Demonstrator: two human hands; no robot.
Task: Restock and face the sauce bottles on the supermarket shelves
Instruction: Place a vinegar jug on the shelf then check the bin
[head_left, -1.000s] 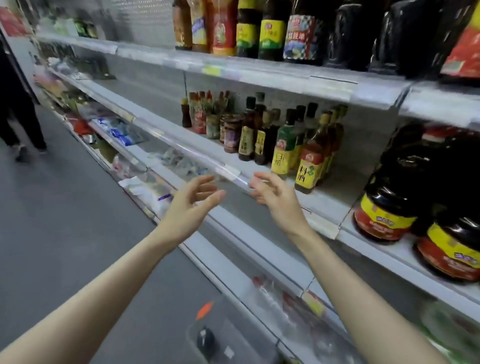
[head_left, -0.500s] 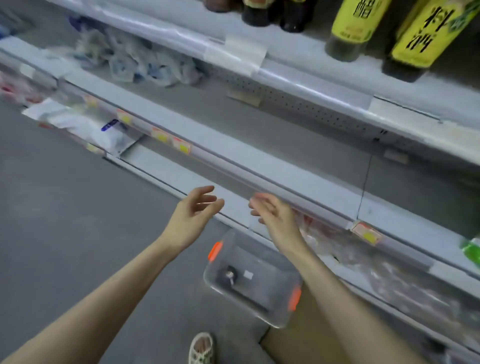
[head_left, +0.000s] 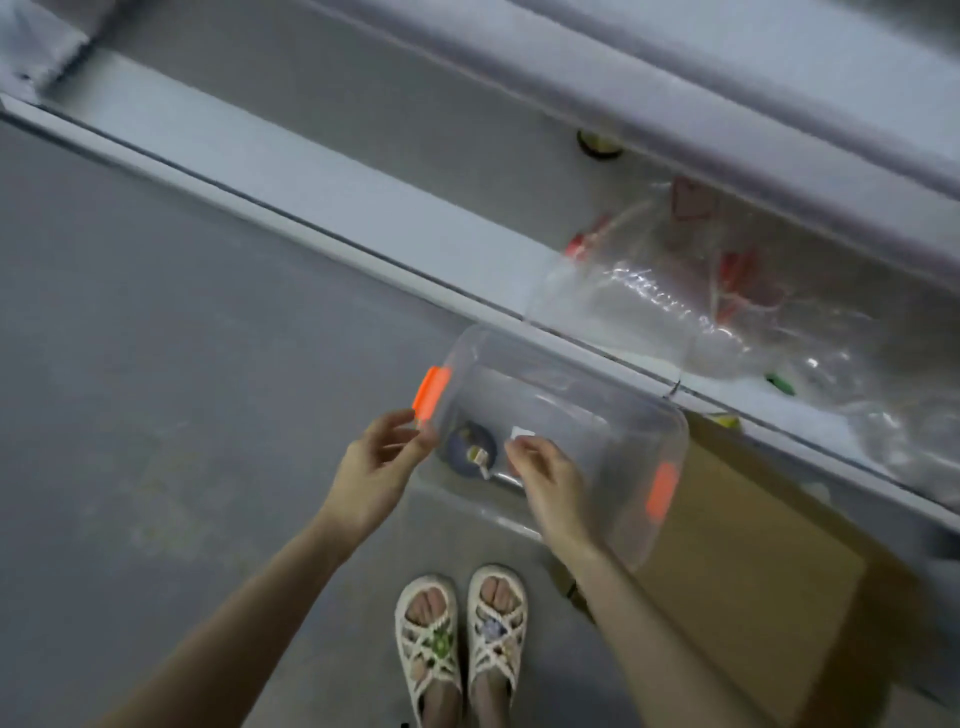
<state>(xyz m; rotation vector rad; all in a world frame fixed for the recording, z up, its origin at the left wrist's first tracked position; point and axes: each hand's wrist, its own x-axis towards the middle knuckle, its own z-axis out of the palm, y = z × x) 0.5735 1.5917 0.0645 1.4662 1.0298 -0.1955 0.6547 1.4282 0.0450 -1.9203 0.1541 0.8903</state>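
Fetch step: left hand (head_left: 376, 467) and right hand (head_left: 551, 483), grips loose and empty, over clear plastic orange-latched bin (head_left: 582, 379); next, likely grab dark bottle (head_left: 464, 448).

Head view, steeply downward, floorward.

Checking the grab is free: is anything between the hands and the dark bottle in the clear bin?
Nothing visible. Left hand and right hand hover over the clear bin, either side of the dark bottle; whether a clear lid covers it, I cannot tell.
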